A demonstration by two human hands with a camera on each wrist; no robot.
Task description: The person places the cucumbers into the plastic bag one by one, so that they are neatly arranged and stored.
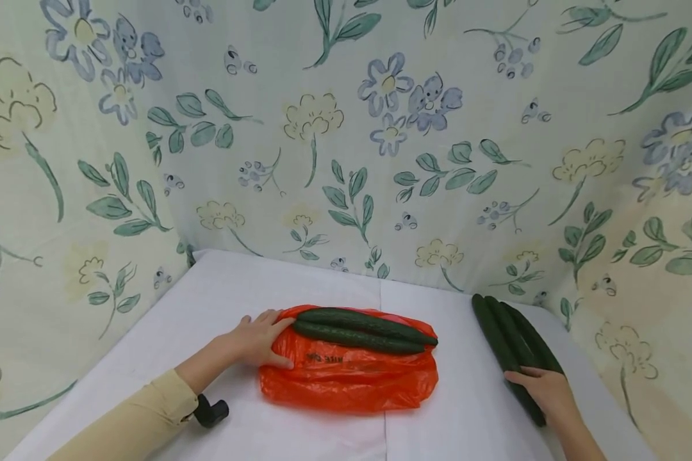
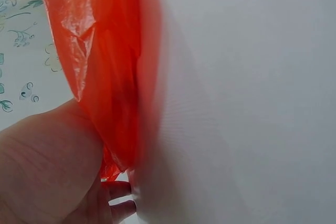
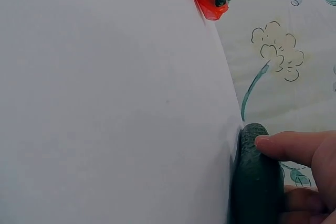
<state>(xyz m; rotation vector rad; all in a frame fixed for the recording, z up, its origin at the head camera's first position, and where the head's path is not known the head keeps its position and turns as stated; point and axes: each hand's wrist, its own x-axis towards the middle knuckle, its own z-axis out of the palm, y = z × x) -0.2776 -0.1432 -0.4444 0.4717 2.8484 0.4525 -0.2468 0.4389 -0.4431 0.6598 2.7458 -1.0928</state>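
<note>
In the head view my left hand (image 1: 258, 339) rests against the left end of a red plastic bag (image 1: 352, 384), its fingers and thumb spread along that edge. Two dark green cucumbers (image 1: 363, 330) lie side by side on top of the bag. The left wrist view shows the palm (image 2: 47, 166) against the crinkled bag (image 2: 105, 66). Over on the right, several cucumbers (image 1: 510, 333) lie close together, and my right hand (image 1: 544, 390) grips the nearest one toward its near end. Its thumb (image 3: 286, 145) presses on this cucumber (image 3: 257, 182) in the right wrist view.
A white-covered table (image 1: 242, 275) lies under everything. Floral cloth (image 1: 334, 141) hangs behind it and on both sides. Near my left wrist is a small black object (image 1: 212, 411), partly behind the sleeve (image 1: 144, 410).
</note>
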